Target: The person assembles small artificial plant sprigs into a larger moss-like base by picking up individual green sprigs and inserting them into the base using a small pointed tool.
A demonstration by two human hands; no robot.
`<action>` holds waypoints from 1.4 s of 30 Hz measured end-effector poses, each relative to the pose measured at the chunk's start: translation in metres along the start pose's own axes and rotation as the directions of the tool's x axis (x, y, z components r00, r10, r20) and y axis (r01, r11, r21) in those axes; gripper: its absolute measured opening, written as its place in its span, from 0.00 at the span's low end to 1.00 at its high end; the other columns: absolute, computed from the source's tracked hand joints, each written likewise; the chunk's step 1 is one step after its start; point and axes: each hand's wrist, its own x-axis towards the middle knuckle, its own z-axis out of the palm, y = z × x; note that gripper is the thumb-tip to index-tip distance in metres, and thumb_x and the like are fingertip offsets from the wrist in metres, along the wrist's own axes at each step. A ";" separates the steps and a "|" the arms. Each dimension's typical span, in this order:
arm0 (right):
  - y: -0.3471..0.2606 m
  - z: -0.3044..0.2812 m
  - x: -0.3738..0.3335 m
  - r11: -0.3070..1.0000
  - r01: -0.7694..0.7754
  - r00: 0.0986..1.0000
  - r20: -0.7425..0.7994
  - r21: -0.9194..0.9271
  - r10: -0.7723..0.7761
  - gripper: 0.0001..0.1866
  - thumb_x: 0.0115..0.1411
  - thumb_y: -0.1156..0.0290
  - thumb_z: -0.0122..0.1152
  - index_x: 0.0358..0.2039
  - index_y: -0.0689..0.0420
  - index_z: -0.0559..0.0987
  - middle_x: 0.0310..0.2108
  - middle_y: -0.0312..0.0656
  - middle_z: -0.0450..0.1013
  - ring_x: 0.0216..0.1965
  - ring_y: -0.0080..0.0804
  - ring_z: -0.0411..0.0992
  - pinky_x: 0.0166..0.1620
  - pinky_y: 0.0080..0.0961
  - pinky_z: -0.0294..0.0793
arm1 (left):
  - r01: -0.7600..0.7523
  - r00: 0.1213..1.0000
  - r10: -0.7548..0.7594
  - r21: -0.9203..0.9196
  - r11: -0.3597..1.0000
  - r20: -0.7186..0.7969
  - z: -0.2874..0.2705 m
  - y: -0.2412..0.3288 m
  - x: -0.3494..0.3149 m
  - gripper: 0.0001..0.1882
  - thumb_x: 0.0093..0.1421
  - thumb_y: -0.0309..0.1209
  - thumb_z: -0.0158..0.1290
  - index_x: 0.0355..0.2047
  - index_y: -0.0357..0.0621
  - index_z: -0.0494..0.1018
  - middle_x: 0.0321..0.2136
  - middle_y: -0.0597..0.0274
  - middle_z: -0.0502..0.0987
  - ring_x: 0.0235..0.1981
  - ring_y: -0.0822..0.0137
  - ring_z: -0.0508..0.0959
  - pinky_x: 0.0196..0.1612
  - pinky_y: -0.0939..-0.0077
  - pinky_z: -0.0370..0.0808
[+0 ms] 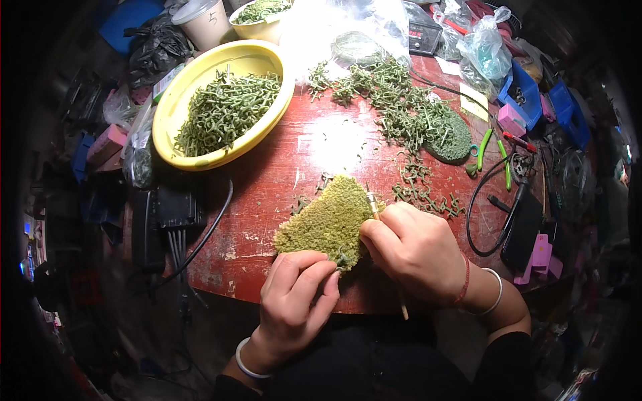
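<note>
Right hand works green mat near yellow bowl.

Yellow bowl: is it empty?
No, the yellow bowl holds a heap of green curled pieces that covers most of its inside.

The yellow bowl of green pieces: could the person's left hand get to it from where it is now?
Probably yes. The yellow bowl sits up and to the left of the left hand, with only bare red table between, but its fingers now pinch the green mat.
</note>
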 end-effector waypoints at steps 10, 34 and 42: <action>-0.001 0.001 0.008 0.999 -0.012 0.997 0.074 -0.040 0.015 0.08 0.51 0.71 0.61 0.26 0.57 0.71 0.25 0.42 0.68 0.28 0.38 0.73 0.28 0.31 0.73 | -0.010 1.000 0.010 -0.016 1.000 0.003 -0.001 -0.003 0.000 0.13 0.52 0.17 0.64 0.40 0.35 0.78 0.38 0.52 0.77 0.36 0.53 0.79 0.40 0.63 0.78; -0.006 0.012 -0.005 0.806 -0.336 0.916 -0.029 0.487 0.399 0.04 0.57 0.77 0.65 0.34 0.61 0.79 0.26 0.47 0.74 0.27 0.45 0.75 0.31 0.37 0.74 | -0.010 1.000 0.010 -0.019 1.000 0.015 -0.001 -0.005 0.000 0.13 0.52 0.17 0.63 0.38 0.36 0.78 0.38 0.52 0.78 0.37 0.55 0.79 0.39 0.67 0.78; -0.006 0.006 -0.009 0.864 -0.270 0.933 -0.107 0.425 0.344 0.09 0.56 0.81 0.65 0.38 0.61 0.79 0.28 0.46 0.73 0.28 0.44 0.75 0.32 0.36 0.74 | -0.013 1.000 0.013 -0.006 1.000 0.012 -0.001 -0.004 0.000 0.14 0.51 0.16 0.63 0.39 0.36 0.78 0.38 0.52 0.78 0.37 0.55 0.79 0.39 0.66 0.78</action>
